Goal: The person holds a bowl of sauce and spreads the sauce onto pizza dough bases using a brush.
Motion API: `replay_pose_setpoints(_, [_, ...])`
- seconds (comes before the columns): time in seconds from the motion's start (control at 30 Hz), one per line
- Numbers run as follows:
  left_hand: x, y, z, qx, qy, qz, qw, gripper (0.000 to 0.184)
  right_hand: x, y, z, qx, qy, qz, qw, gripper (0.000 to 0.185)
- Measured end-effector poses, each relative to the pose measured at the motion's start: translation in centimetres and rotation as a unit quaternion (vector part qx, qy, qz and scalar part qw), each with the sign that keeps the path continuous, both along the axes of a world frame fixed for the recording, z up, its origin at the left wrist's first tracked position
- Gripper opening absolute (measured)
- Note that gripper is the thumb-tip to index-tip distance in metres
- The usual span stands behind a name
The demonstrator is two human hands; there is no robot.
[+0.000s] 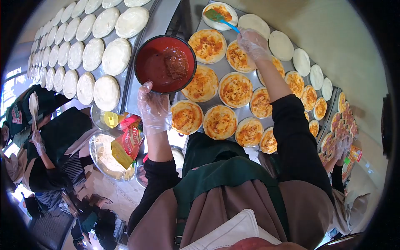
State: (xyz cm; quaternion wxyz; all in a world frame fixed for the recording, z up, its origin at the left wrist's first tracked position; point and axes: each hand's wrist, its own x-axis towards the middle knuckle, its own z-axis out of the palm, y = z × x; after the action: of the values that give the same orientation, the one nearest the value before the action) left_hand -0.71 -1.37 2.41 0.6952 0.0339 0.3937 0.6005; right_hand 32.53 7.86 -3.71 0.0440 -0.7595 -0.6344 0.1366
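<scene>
In the head view, my left hand, in a clear plastic glove, grips the near rim of a red bowl with a dark outer edge. Reddish-brown sauce clings to the bowl's right side. My gloved right hand is closed around the blue handle of a spatula. Its green blade lies over the sauce on a dough round at the far edge of the tray. Several sauced dough rounds surround my right forearm. Plain rounds line the tray's far right side.
Rows of plain dough rounds cover a tray on the left. Below stand a metal bowl and a red and yellow packet. Other people work at left; at far right another person's gloved hand is over topped rounds.
</scene>
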Motion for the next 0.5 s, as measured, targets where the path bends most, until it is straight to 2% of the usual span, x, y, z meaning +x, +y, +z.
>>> replay_pose_setpoints(0.07, [0.2,-0.3,0.6,0.01,-0.004,-0.007,1.0,0.059,2.3,0.1,-2.0,0.014,-0.099,0.032,0.994,0.027])
replay_pose_setpoints(0.1, [0.1,-0.4,0.6,0.01,-0.004,-0.007,1.0,0.059,2.9,-0.2,-1.5,0.014,-0.099,0.032,0.994,0.027])
replay_pose_setpoints(0.17, [-0.1,-0.5,0.2,0.023,-0.005,0.001,1.0,0.039,3.4,-0.9,0.7,-0.021,-0.105,0.003,0.994,0.026])
replay_pose_setpoints(0.27, [-0.3,-0.3,-0.1,0.019,-0.012,-0.002,1.0,0.04,2.5,-1.0,2.8,-0.028,-0.082,-0.052,0.995,0.029])
replay_pose_setpoints(0.5, [0.7,-0.4,0.8,0.003,-0.016,0.003,1.0,0.039,1.7,2.5,-0.2,-0.038,-0.046,-0.084,0.995,0.035])
